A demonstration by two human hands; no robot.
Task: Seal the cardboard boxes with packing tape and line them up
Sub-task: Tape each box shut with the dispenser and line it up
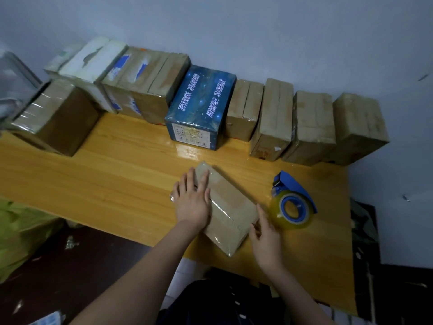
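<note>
Bottom middle of the frame, a small brown box (230,202) lies flat and angled on the wooden table (117,174), with shiny clear tape across its top. The left hand (192,200) is flat on the box's left half, fingers straight and a bit spread, pressing down. The right hand (267,233) is relaxed, fingers loose and apart, tips touching the box's lower right edge, not gripping anything. Just right of that sits a blue tape dispenser (293,200) with a clear roll. Higher up, boxes line the wall (257,31): a blue printed box (201,102) mid-row, 4 brown boxes (314,120) to its right, taller boxes (145,76) to its left.
</note>
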